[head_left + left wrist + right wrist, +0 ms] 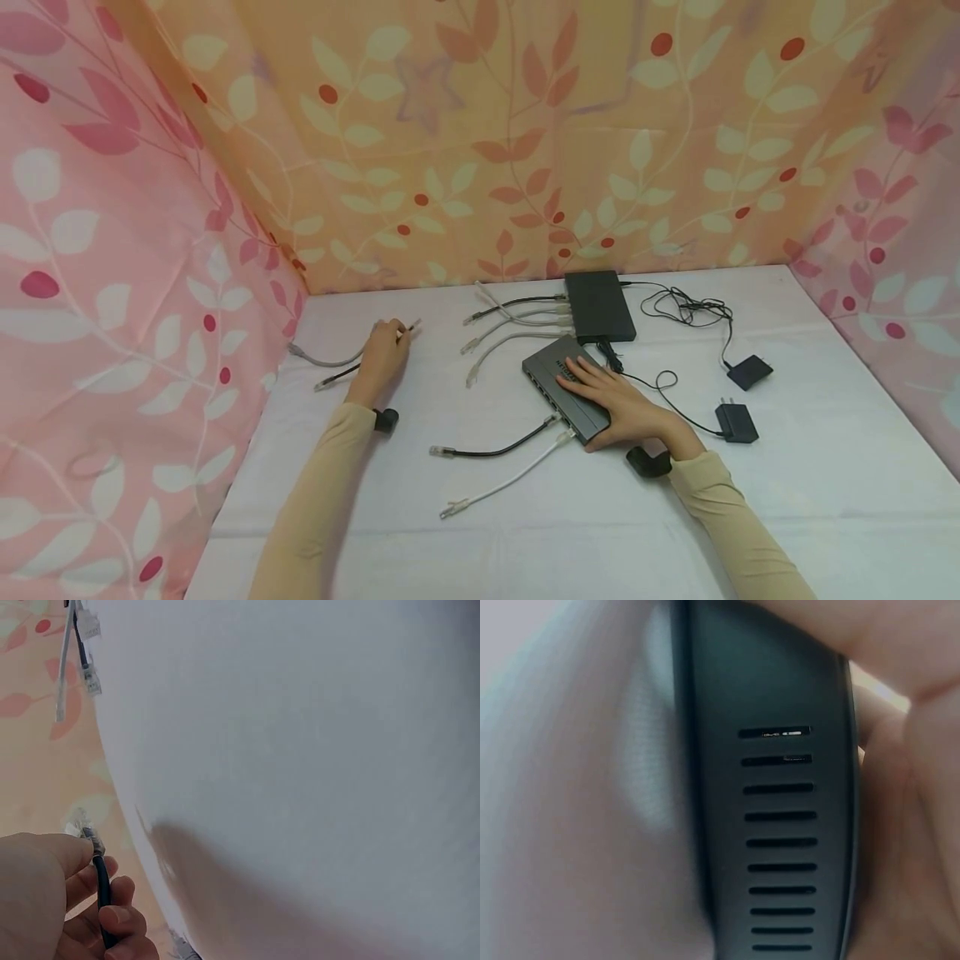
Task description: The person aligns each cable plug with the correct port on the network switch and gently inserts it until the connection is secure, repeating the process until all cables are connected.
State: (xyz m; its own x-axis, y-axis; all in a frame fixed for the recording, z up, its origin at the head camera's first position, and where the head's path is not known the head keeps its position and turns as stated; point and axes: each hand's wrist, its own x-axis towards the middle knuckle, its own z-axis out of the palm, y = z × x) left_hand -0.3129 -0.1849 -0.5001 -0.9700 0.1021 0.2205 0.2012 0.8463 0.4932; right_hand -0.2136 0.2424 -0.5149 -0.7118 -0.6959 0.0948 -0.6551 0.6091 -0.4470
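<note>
My left hand (384, 350) lies at the left of the white table and pinches a short black network cable (102, 889) near its clear plug (79, 823); the cable's other end (325, 385) trails toward me. A grey cable (318, 360) lies under that hand. My right hand (615, 398) rests flat on top of a grey network switch (553, 367), thumb by its near end. In the right wrist view the switch's vented side (776, 832) fills the picture. A black cable (495, 450) and a white cable (510, 479) are plugged into the switch's front.
A second black switch (598, 304) stands behind, with several cables (510, 321) plugged in on its left. Two black power adapters (737, 421) (748, 371) and a tangled thin cord (686, 308) lie to the right. Patterned cloth walls (135, 250) enclose the table.
</note>
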